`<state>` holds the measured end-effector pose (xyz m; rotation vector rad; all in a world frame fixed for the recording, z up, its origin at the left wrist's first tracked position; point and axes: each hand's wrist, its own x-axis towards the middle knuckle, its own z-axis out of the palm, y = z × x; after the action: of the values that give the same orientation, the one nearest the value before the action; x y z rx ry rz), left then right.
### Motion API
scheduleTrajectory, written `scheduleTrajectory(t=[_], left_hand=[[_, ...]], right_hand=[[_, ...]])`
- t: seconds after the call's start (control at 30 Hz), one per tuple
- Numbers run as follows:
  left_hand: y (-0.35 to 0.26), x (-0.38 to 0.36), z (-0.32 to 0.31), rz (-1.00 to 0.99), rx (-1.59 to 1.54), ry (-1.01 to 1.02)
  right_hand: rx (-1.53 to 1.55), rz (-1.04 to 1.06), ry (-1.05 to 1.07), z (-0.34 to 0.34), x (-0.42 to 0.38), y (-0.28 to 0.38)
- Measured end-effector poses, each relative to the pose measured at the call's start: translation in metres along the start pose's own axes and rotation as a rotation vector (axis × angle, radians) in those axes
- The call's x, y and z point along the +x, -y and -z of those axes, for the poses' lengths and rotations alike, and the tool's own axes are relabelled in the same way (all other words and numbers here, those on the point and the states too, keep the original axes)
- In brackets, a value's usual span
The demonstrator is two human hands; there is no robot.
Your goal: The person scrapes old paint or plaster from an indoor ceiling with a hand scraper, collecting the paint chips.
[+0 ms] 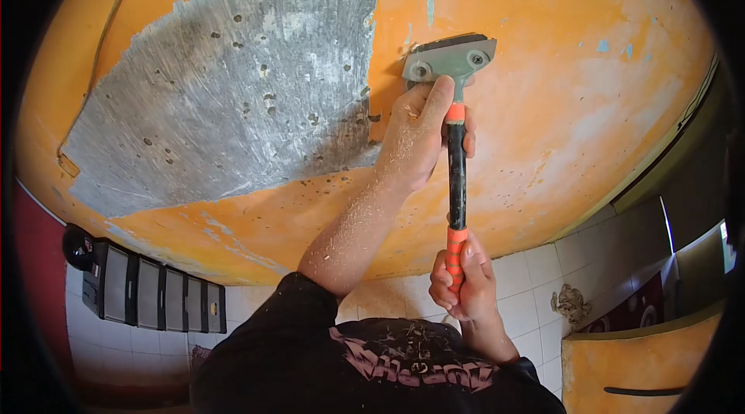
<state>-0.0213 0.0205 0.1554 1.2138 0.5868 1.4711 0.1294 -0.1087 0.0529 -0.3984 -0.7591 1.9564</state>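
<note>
Scraper (454,103) sits center frame, upper middle, blade head pressed flat to the orange ceiling (574,103) just right of the bare grey patch (233,80). Handle is black w/ orange bands, running straight down the frame. Left hand (419,135) wraps the handle's top end right under the head, thumb up against the grey head plate; grip closed on the scraper. Right hand (464,282) clenched round the orange bottom end, lower center. Both hands and the left forearm are dusted w/ pale flakes. Grey patch fills upper left, pocked w/ small dark holes, edge ragged where paint stops. Small teal flecks show in the orange, upper right. White tiles (535,290) run below the ceiling line; dark louvred window (155,290) at lower left, prob. glass slats. Black shirt (349,367) w/ pink print at bottom center, also flaked.
</note>
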Motion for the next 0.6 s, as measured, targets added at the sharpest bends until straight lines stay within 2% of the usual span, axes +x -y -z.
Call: scheduleTrajectory(t=[0.13, 0.27, 0.4, 0.6], left_hand=[[0.007, -0.013, -0.002, 0.055, -0.049, -0.061], [-0.011, 0.002, -0.007, -0.021, -0.026, -0.012], [0.005, -0.013, 0.0, 0.043, -0.06, -0.056], [-0.002, -0.003, -0.002, -0.031, -0.066, -0.035]], right_hand=[[0.029, -0.052, -0.007, 0.007, -0.009, -0.003], [-0.01, 0.024, 0.007, -0.005, 0.003, 0.004], [-0.033, -0.023, -0.004, 0.007, -0.008, -0.002], [-0.118, 0.029, -0.009, 0.0, 0.003, 0.001]])
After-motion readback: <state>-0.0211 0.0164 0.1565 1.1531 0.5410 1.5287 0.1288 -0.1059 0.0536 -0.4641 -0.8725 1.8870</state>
